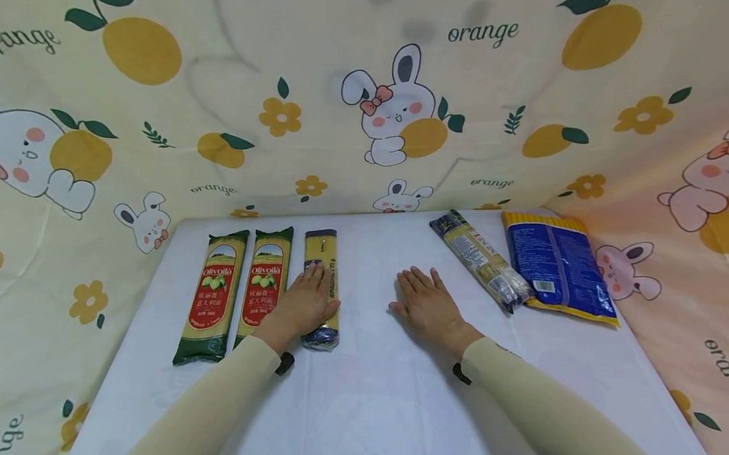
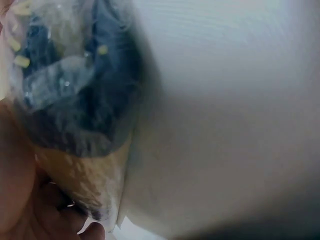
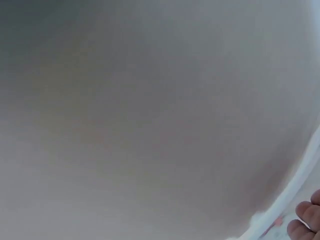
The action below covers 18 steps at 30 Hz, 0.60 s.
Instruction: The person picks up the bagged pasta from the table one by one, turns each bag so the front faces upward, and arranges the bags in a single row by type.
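My left hand (image 1: 301,300) rests over a narrow yellow spaghetti pack (image 1: 321,321) with dark blue ends. Its fingers lie along the top of the pack and its thumb reaches the right edge. The left wrist view shows the pack's clear and dark blue end (image 2: 85,100) up close, with fingers (image 2: 45,205) beside it. Palm down on the white table, my right hand (image 1: 430,305) has its fingers extended and touches no pack. In the right wrist view only some fingertips (image 3: 306,220) show at the lower right corner.
Two green-ended Olivoilà spaghetti packs, one on the far left (image 1: 214,295) and one (image 1: 268,277) beside my left hand, lie on the white table (image 1: 386,407). Another clear-and-yellow pasta pack (image 1: 480,257) lies slanted at the right, touching a large blue-and-yellow bag (image 1: 557,265). Printed cloth (image 1: 324,47) hangs behind.
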{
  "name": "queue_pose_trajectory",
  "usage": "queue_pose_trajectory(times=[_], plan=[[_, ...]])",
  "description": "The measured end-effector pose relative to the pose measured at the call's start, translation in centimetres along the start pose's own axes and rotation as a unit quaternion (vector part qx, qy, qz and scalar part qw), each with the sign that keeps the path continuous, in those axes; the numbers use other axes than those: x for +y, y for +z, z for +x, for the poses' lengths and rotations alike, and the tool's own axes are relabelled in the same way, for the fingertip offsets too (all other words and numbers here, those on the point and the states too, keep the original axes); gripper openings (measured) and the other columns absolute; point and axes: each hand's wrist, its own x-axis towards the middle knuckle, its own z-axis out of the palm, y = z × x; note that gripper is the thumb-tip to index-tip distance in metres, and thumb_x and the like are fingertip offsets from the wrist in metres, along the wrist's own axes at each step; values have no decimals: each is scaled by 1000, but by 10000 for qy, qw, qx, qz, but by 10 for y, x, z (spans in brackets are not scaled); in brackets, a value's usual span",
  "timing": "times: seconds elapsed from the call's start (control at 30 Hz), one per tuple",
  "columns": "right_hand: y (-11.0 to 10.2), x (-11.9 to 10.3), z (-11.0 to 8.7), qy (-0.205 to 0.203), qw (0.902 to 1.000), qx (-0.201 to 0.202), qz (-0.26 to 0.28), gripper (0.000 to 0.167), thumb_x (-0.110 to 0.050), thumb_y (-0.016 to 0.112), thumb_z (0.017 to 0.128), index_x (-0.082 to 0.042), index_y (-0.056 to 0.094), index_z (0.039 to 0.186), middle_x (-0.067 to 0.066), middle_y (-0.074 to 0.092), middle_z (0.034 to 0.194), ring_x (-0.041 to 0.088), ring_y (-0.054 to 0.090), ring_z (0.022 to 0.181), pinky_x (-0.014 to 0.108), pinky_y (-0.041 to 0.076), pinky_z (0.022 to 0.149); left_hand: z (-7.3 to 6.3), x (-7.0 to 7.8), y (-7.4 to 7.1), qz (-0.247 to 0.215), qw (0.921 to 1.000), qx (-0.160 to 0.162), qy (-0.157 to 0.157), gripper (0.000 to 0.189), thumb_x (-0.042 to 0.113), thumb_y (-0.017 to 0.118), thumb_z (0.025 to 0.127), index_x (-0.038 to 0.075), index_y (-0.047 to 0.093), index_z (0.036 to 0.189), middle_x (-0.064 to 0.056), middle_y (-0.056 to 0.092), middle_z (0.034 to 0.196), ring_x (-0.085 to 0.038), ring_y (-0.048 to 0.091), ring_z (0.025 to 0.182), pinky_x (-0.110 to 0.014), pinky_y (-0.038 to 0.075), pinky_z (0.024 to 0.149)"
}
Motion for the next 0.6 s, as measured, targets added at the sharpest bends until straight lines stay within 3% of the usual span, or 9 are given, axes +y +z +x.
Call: queue_pose_trajectory(times=[0.27,0.43,0.6], plan=[[-8,68,-13,851,9961,243,-10,74,-45,47,111,3,27,164,26,30,169,44,24,159,63,13,129,-2,0,-2,-19,10000,5,83,79,50,48,110,-1,24,166,-22,19,174,-38,15,163,-51,19,131],[-13,104,-22,1320,9911,79,160,80,-45,49,110,4,19,165,30,19,171,49,16,159,66,7,128,-3,-3,0,-63,9998,97,135,79,50,47,110,-2,26,165,-23,21,174,-39,17,163,-52,21,130],[-17,126,-30,1610,9856,-160,487,86,-48,50,109,3,11,166,31,10,172,52,9,159,68,5,127,-4,-6,4,-58,9994,253,243,77,50,45,111,-3,26,164,-24,22,173,-40,18,162,-55,24,129]])
